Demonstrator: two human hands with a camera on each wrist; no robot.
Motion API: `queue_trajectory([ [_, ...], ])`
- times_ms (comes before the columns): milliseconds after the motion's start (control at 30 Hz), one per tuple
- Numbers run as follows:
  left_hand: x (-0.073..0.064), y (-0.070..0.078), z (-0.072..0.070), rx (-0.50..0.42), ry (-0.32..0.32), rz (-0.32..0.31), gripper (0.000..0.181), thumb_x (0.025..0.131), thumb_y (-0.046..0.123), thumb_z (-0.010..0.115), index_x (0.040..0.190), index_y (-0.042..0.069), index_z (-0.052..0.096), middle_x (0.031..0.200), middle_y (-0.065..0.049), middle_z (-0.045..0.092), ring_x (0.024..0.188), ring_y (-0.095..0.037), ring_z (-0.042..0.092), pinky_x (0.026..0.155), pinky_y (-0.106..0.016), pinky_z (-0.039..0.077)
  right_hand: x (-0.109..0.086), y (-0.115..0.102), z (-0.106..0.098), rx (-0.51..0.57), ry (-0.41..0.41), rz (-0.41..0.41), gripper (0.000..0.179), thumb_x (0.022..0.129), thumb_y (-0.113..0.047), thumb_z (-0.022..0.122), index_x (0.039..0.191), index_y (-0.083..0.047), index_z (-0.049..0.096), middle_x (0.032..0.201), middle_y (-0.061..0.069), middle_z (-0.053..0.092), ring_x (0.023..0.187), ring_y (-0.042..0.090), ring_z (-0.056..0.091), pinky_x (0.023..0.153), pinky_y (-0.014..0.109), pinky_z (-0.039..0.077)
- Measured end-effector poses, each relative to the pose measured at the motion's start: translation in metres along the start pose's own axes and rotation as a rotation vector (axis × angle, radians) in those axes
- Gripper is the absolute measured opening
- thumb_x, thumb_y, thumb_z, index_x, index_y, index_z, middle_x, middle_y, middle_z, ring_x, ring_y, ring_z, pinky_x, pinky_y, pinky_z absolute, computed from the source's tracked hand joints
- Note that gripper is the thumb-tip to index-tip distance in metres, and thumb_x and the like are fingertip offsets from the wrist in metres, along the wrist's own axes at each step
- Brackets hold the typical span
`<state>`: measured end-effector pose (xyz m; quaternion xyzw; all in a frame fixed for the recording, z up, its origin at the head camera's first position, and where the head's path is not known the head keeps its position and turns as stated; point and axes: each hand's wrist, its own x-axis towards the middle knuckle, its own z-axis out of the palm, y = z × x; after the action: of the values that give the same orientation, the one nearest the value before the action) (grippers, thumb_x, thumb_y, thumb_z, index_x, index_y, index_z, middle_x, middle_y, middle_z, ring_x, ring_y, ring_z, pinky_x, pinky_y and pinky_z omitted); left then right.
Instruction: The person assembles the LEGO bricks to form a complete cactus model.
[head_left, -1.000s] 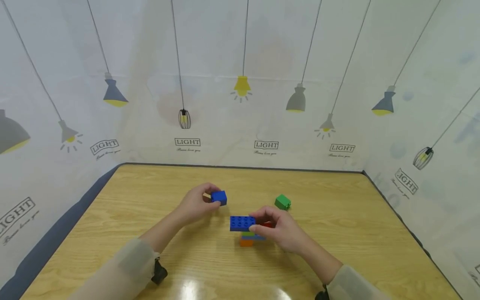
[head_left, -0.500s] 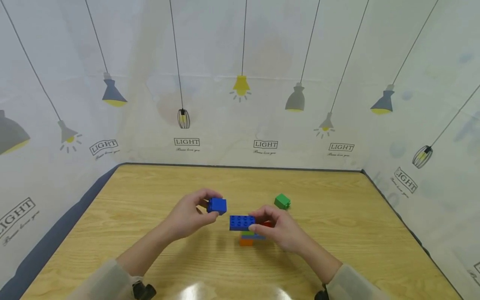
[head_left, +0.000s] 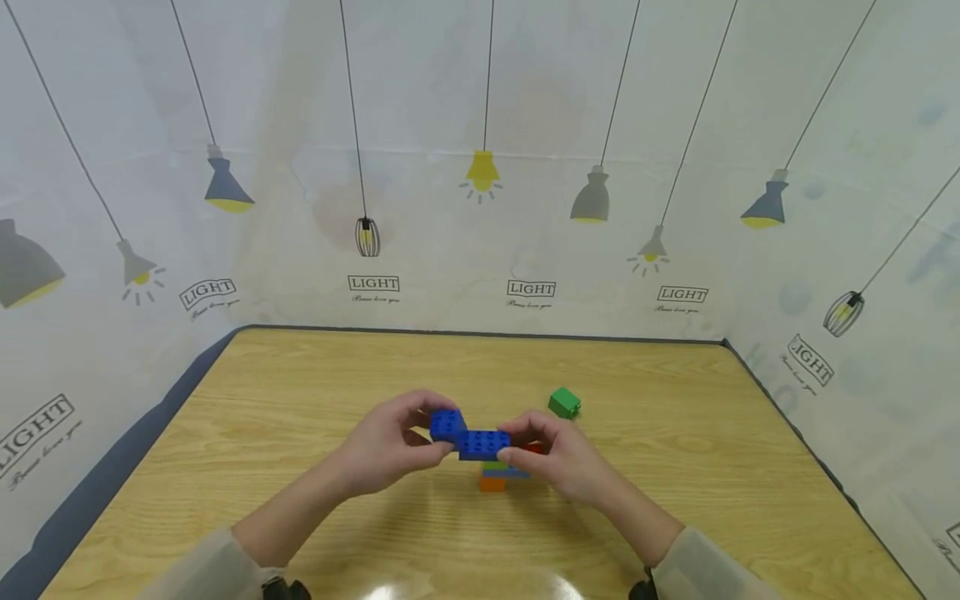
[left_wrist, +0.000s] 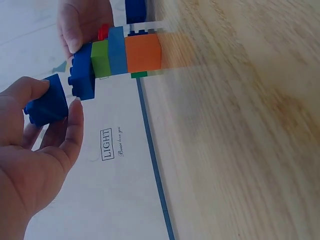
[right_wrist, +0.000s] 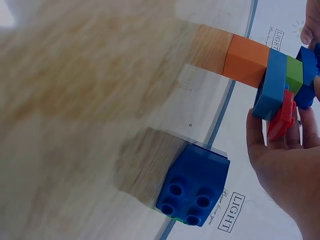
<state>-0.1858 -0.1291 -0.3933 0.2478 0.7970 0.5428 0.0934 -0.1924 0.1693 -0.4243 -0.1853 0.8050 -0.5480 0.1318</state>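
My left hand (head_left: pixel 390 446) pinches a small blue brick (head_left: pixel 447 426) between thumb and fingers, tilted, beside the left end of a long blue brick (head_left: pixel 482 446). In the left wrist view a small gap separates the small brick (left_wrist: pixel 50 102) from the long one. The long brick tops a stack with a lime green brick (left_wrist: pixel 100 59), a lighter blue brick (left_wrist: pixel 117 52) and an orange brick (left_wrist: pixel 144 52) at the bottom. A red brick (right_wrist: pixel 282 116) sits on the lighter blue one. My right hand (head_left: pixel 558 458) grips the long brick's right end, its other fingers around the stack.
A green brick (head_left: pixel 565 403) lies on the wooden table (head_left: pixel 300 375) behind the stack. Another blue brick (right_wrist: pixel 192 185) stands on the table at the right, out of sight in the head view. A lamp-printed cloth (head_left: pixel 442 250) surrounds the table.
My left hand has come nearer and to the right, bringing the small blue brick beside the long one. That brick has turned so its studs now show. The right hand stays in place.
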Motion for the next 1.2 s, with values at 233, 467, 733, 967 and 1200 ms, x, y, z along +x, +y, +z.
queue_trajectory([
  [233, 0.004, -0.006, 0.004, 0.030, 0.010, -0.011, 0.035, 0.100, 0.017, 0.082, 0.133, 0.013, 0.070, 0.119, -0.005, 0.074, 0.112, -0.025, 0.071, 0.084, -0.028, 0.065, 0.002, 0.001, -0.001, 0.002, -0.012, -0.010, 0.030, 0.104, -0.025, 0.078, 0.129, -0.010, 0.073, 0.125, 0.010, 0.074, 0.112, 0.022, 0.070, 0.091, 0.025, 0.060],
  [467, 0.005, -0.008, 0.009, -0.003, 0.005, -0.070, 0.041, 0.103, 0.024, 0.080, 0.142, 0.020, 0.069, 0.132, -0.010, 0.073, 0.115, -0.029, 0.076, 0.087, -0.035, 0.067, 0.002, 0.003, 0.000, -0.002, -0.014, -0.016, 0.030, 0.105, -0.025, 0.078, 0.130, -0.010, 0.073, 0.125, 0.010, 0.074, 0.113, 0.024, 0.069, 0.092, 0.025, 0.060],
  [733, 0.004, -0.012, 0.015, -0.081, -0.016, -0.111, 0.046, 0.106, 0.024, 0.076, 0.151, 0.023, 0.064, 0.142, -0.017, 0.061, 0.124, -0.034, 0.073, 0.096, -0.047, 0.066, 0.002, 0.003, 0.000, -0.003, -0.009, -0.014, 0.030, 0.105, -0.026, 0.078, 0.130, -0.011, 0.073, 0.125, 0.010, 0.074, 0.113, 0.023, 0.069, 0.092, 0.024, 0.060],
  [967, 0.005, -0.012, 0.015, -0.076, -0.015, -0.088, 0.047, 0.107, 0.023, 0.074, 0.153, 0.021, 0.063, 0.150, -0.019, 0.058, 0.121, -0.031, 0.073, 0.093, -0.038, 0.066, 0.002, 0.003, 0.000, -0.005, -0.005, -0.021, 0.029, 0.105, -0.025, 0.078, 0.130, -0.010, 0.072, 0.125, 0.010, 0.074, 0.112, 0.023, 0.069, 0.092, 0.025, 0.060],
  [1200, 0.005, -0.012, 0.016, -0.172, -0.036, -0.131, 0.051, 0.108, 0.031, 0.073, 0.156, 0.023, 0.060, 0.153, -0.021, 0.053, 0.121, -0.031, 0.074, 0.098, -0.053, 0.065, 0.002, 0.004, 0.001, -0.006, -0.002, -0.023, 0.029, 0.105, -0.025, 0.078, 0.129, -0.010, 0.073, 0.125, 0.010, 0.074, 0.113, 0.023, 0.070, 0.092, 0.024, 0.061],
])
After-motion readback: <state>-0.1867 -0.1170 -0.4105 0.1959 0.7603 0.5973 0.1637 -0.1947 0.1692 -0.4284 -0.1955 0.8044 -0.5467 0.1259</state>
